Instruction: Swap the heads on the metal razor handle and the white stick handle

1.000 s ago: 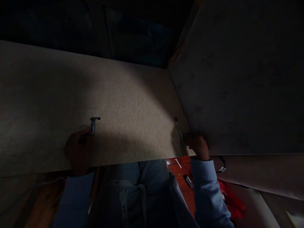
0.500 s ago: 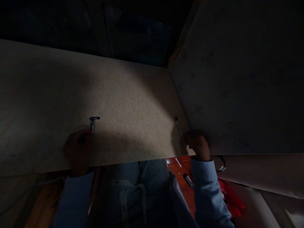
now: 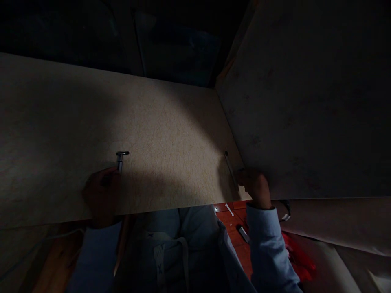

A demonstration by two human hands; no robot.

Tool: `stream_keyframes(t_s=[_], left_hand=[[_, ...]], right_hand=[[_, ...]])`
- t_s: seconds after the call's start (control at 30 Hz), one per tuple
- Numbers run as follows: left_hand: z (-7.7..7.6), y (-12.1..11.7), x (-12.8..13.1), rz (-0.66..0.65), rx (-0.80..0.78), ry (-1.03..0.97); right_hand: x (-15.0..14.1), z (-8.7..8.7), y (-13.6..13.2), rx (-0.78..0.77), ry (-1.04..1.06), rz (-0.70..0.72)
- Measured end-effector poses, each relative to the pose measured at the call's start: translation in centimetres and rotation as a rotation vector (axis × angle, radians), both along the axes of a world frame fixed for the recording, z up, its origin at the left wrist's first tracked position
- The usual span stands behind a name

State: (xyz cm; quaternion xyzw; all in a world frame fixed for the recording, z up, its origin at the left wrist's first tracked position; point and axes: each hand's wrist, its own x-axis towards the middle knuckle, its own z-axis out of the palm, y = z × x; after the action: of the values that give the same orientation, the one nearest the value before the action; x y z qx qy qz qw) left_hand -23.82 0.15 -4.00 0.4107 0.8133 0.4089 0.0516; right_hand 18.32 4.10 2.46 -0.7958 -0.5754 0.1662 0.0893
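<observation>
My left hand [image 3: 102,193] is closed around the handle of a razor [image 3: 120,162], whose dark T-shaped head points away from me. Over at the right, my right hand [image 3: 254,186] has its fingers curled in on the lower end of a toothbrush [image 3: 231,171], a slim pale stick with a dark head. Both hands are low over the marbled tabletop [image 3: 171,134], close to its front edge. Deep shadow hides most of the left fingers and where the right fingertips meet the stick.
A tall pale panel with faint marks [image 3: 305,122] stands along the tabletop's right side. Dark glass panes [image 3: 183,53] are behind it. Below lie a reddish floor [image 3: 241,252], a small dark-and-white object [image 3: 243,234], a red bag-like thing [image 3: 297,256] and a cable [image 3: 61,235].
Almost nothing differs. Both hands hold the same places and grips, with only a slight shift of the whole view and a small movement of the right hand.
</observation>
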Motion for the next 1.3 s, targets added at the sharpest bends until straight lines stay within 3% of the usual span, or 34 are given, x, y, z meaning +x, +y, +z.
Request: stream_keyframes(t_s=[0.1,0.27,0.37,0.43,0.53,0.63,0.7,0.8,1.1,1.3], left_hand=[[-0.4,0.0,-0.2,-0.002,0.023,-0.013],[-0.1,-0.1,-0.1,0.054,0.171,0.085],[0.7,-1.2,1.4,0.093,0.29,0.166],[1.2,-2.5,3.2,0.051,0.36,0.147],[1.9,-4.3,6.5,-0.069,0.397,-0.107],[2.7,-4.7,8.7,-0.351,0.284,-0.678],[3.1,-4.3,9.1,-0.531,0.297,-1.009],[3.1,-3.4,8.5,-0.605,0.366,-1.269],[1.8,-3.1,6.8,-0.596,0.475,-1.27],[0.5,-2.8,7.6,-0.507,0.516,-1.29]], right_hand=[[-1.9,0.7,-0.7,0.083,0.23,0.016],[-7.6,1.4,-2.0,0.066,0.489,0.188],[-11.2,1.7,-2.7,0.052,0.592,0.3],[-13.3,1.9,-2.9,0.039,0.655,0.37],[-16.0,2.1,-3.1,0.01,0.75,0.456],[-18.0,2.3,-3.0,-0.026,0.82,0.514],[-19.0,2.5,-2.8,-0.048,0.846,0.554],[-20.0,2.6,-2.6,-0.064,0.876,0.606],[-20.9,1.7,-2.9,-0.085,0.98,0.627],[-21.0,0.9,-3.3,0.103,0.97,0.63]])
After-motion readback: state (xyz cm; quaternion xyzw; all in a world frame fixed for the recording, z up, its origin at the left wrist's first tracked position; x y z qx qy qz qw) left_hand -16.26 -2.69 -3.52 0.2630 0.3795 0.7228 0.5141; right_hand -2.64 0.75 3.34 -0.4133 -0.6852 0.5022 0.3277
